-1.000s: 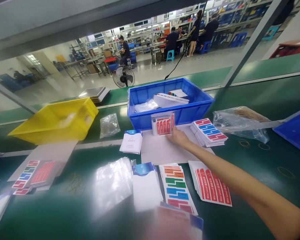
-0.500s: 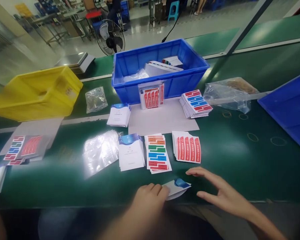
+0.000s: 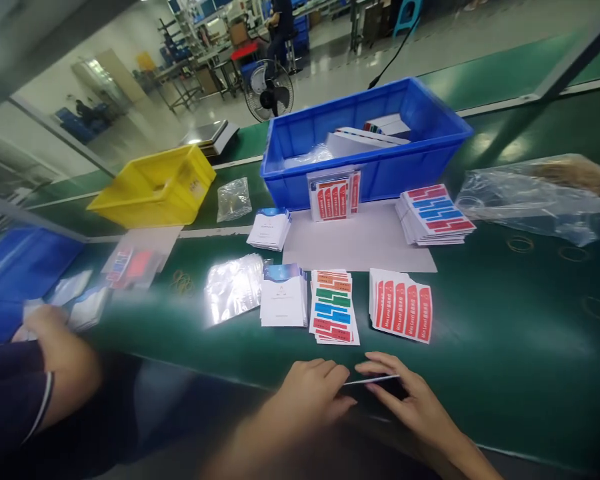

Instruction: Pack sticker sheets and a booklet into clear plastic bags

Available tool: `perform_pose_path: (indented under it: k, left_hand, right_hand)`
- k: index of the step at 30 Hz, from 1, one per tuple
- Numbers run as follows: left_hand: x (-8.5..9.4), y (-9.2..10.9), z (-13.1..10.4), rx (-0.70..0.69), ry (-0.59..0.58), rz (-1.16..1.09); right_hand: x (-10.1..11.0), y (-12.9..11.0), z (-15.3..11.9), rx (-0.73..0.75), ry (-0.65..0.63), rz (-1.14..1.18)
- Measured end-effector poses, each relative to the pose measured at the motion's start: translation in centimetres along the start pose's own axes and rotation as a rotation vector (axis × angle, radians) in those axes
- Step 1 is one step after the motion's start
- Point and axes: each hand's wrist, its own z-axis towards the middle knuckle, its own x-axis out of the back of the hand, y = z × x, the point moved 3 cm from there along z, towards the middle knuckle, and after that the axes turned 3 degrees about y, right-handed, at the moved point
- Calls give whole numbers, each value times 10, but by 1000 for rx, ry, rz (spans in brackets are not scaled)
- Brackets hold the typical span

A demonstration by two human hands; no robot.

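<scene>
The left hand (image 3: 307, 393) pinches the left end of a thin flat card (image 3: 373, 381), seen edge-on, at the near edge of the green bench (image 3: 505, 333). The right hand (image 3: 410, 400) grips the card's right end, fingers curled over it. The card lies level between the two hands, just in front of the stacks.

At far left, a co-worker's arm (image 3: 63, 363) in a dark sleeve reaches over blurred papers beside a blue tray (image 3: 15, 267). Behind them sits a yellow bin (image 3: 155, 190). A pile of clear bags (image 3: 233, 287) lies next, then a stack of white booklets (image 3: 283, 303), touching a stack of coloured label sheets (image 3: 333, 307), and just to the right a stack of red label sheets (image 3: 401, 305).

Farther back, a small clear bag (image 3: 233, 199) and another booklet stack (image 3: 269, 229) lie beside a grey sheet (image 3: 360, 243). A packet of red labels (image 3: 333, 197) leans upright against a blue bin (image 3: 405, 160) holding white packs. Right of the sheet is a stack of red-and-blue labels (image 3: 435, 213), then a large plastic bag (image 3: 530, 193). Rubber bands (image 3: 520, 244) lie loose near it.
</scene>
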Motion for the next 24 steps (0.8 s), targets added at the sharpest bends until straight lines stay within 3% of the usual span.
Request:
perform_pose_path:
  k: [3,4,6,7,8,10,13,18,24]
  left_hand:
    - [17,-15,-12,30,386,-166]
    - [27,-27,-17,105,551,-164]
    - [48,-59,-26,393,787,-39]
    - [57,-79,-30,584,801,51]
    - [62,-98,-31,772,731,147]
    - [69,-130,-30,884,655,193]
    - [62,-163,-23,925,543,191]
    - [44,-178,-19,963,455,167]
    - [43,-175,-16,966,469,163]
  right_hand:
    - [-1,-4,1,78,-103,57]
    - [1,-5,0,132,-105,81]
    - [9,-4,-1,219,-77,122]
    - [12,-2,-2,232,-67,122]
    - [15,-1,-2,231,-64,110]
    - [17,1,-2,219,-94,71]
    - [14,-1,1,186,-104,41]
    - [10,-9,4,86,-8,31]
    - [15,-21,6,39,28,-6]
